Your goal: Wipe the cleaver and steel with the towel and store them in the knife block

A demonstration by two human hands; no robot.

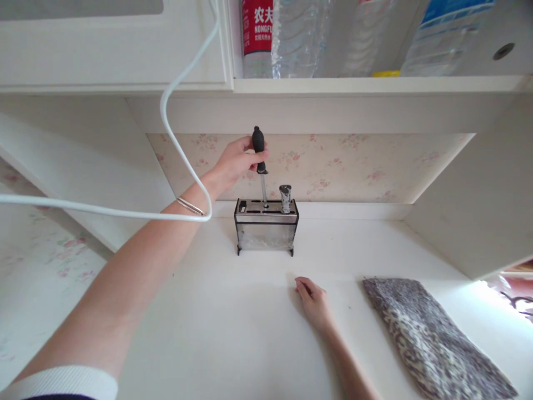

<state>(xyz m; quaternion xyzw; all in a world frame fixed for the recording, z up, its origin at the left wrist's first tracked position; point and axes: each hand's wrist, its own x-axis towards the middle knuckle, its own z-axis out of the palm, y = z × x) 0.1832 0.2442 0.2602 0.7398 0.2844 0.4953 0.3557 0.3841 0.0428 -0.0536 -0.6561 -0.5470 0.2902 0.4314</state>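
Observation:
My left hand [244,158] reaches to the back of the white counter and is closed around the black handle of a sharpening steel [258,141]. The steel's thin rod runs down into a round hole in the top of a knife block [267,218], and its lower end is hidden there. The block has a metal top with slots, clear sides and black end frames. Another tool with a mottled grey handle [285,199] stands in the block's right end. Nearer to me, my right hand [313,303] rests on the counter with its fingers curled in, apart from the block.
A folded grey patterned cloth [420,328] lies at the right. A white cable [183,150] hangs across the view over my left forearm. Above the block, an open shelf [375,85] holds several plastic bottles [297,39]. Side panels bound the counter.

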